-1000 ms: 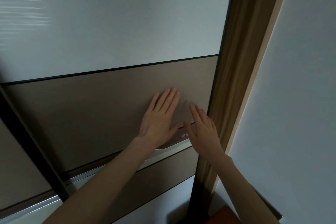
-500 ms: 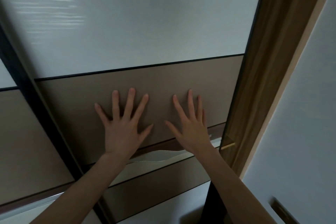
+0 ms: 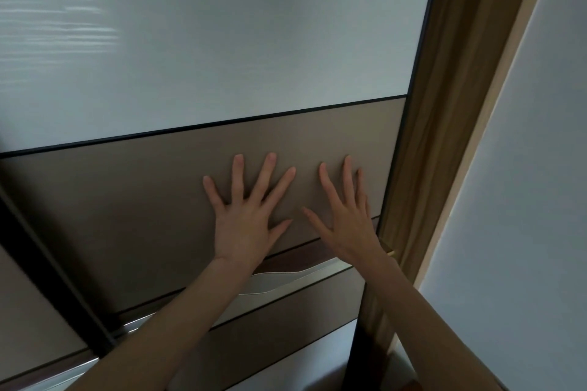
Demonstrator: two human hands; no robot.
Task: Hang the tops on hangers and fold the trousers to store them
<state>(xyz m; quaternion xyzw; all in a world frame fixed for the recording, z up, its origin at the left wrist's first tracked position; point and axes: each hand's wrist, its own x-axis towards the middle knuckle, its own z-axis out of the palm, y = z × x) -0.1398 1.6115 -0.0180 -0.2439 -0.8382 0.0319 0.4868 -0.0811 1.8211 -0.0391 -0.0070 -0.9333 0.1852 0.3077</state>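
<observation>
A sliding wardrobe door (image 3: 133, 219) fills the view, with a frosted white upper panel and a brown band across its middle. My left hand (image 3: 244, 219) presses flat on the brown band with fingers spread. My right hand (image 3: 346, 219) lies flat on the same band just to the right, close to the door's right edge. Neither hand holds anything. No tops, trousers or hangers are in view.
A wooden wardrobe frame (image 3: 444, 124) runs down beside the door's right edge, with a white wall (image 3: 524, 200) beyond it. A silver recessed handle strip (image 3: 286, 279) crosses the door below my hands. A dark vertical door edge (image 3: 54, 279) stands at the left.
Both hands stay flat on the brown band. The door's right edge now sits against the wooden frame, and the dark left door edge lies further left in view.
</observation>
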